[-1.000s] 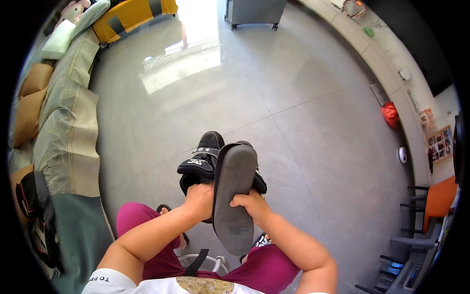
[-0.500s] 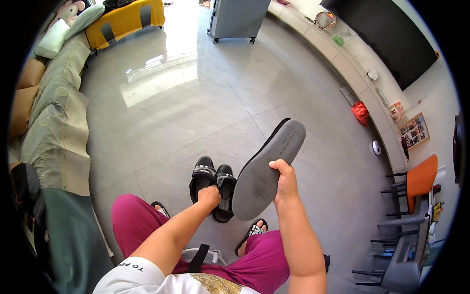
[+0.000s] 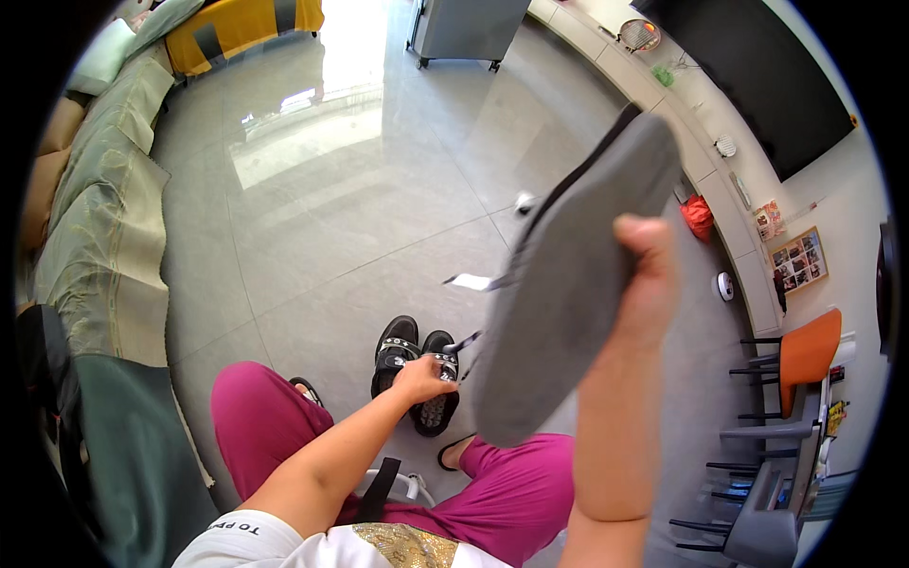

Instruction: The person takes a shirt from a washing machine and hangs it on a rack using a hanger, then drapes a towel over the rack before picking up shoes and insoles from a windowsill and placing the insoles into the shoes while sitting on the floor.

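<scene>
In my right hand, a large sandal is raised close to the camera, its grey sole facing me. My thumb lies on the sole; the fingers behind it are hidden. Black-and-white strap ends stick out from its left side. Two black slippers with studded straps, a left slipper and a right slipper, lie side by side on the floor. Over their straps is my left hand, thumb stretched away from the other fingers. Whether it touches a slipper I cannot tell.
A covered sofa runs along the left. A grey suitcase stands far ahead. On the right are a low cabinet, a red bag, an orange chair and a grey chair. My knees flank the slippers.
My right hand has lifted the sandal up and to the right, bringing its strap ends into view. My left hand has loosened from its closed shape between the slippers, thumb now spread.
</scene>
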Demonstrator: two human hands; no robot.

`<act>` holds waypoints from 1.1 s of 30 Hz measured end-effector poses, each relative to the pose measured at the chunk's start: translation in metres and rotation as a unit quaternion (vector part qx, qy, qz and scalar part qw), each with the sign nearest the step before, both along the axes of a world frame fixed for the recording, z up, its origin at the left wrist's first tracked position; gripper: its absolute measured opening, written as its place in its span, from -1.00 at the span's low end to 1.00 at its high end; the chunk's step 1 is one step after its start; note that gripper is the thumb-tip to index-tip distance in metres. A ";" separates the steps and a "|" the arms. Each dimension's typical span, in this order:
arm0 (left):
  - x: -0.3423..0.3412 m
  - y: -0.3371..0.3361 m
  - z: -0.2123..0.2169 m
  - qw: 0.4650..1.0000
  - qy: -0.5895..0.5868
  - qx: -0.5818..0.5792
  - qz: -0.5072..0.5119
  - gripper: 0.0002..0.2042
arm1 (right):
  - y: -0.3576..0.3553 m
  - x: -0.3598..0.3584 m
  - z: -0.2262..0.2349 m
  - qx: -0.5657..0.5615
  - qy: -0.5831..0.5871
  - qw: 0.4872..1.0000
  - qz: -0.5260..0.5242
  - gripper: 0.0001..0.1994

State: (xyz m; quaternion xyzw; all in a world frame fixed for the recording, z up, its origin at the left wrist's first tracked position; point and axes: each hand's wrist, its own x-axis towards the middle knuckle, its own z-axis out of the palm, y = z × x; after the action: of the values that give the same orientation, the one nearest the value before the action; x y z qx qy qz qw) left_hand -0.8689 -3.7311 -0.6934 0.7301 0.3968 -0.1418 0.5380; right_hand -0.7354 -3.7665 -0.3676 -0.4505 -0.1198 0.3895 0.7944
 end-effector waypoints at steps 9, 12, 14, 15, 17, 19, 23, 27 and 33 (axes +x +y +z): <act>0.044 -0.027 0.144 0.884 -0.423 -0.174 -0.100 -0.43 | -0.037 -0.018 0.161 0.358 -0.080 0.930 0.019 -0.84; 0.031 -0.046 0.184 0.774 -0.467 -0.427 0.026 -0.60 | -0.072 -0.014 0.194 0.364 -0.079 0.927 0.044 -0.88; 0.021 -0.053 0.196 0.657 -0.498 -0.550 0.133 -0.71 | -0.103 -0.003 0.188 0.372 0.089 0.909 0.165 -0.87; 0.011 -0.052 0.202 0.612 -0.526 -0.575 0.134 -0.73 | -0.118 -0.006 0.181 0.383 0.153 0.883 0.223 -0.88; -0.008 -0.058 0.231 0.605 -0.503 -0.601 0.145 -0.72 | -0.158 -0.001 0.162 0.346 0.092 0.893 0.273 -0.83; -0.019 -0.081 0.251 0.659 -0.479 -0.574 0.086 -0.72 | -0.199 -0.018 0.143 0.324 -0.022 0.907 0.270 -0.76; -0.041 -0.123 0.279 0.798 -0.401 -0.442 -0.083 -0.67 | -0.233 -0.056 0.106 0.297 -0.046 0.936 0.182 -0.72; -0.043 -0.145 0.281 0.890 -0.276 -0.258 -0.255 -0.66 | -0.247 -0.072 0.055 0.015 0.001 0.997 0.074 -0.74; -0.054 -0.195 0.132 0.886 -0.212 -0.166 -0.378 -0.76 | -0.263 -0.051 -0.042 -0.190 0.008 0.973 0.131 -0.65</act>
State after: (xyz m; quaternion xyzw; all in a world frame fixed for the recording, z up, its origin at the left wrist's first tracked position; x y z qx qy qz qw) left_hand -0.9231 -3.9265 -0.5609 0.7377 -0.0623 -0.2397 0.6280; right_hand -0.7862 -4.0293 -0.4101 -0.5705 -0.0955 0.5096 0.6370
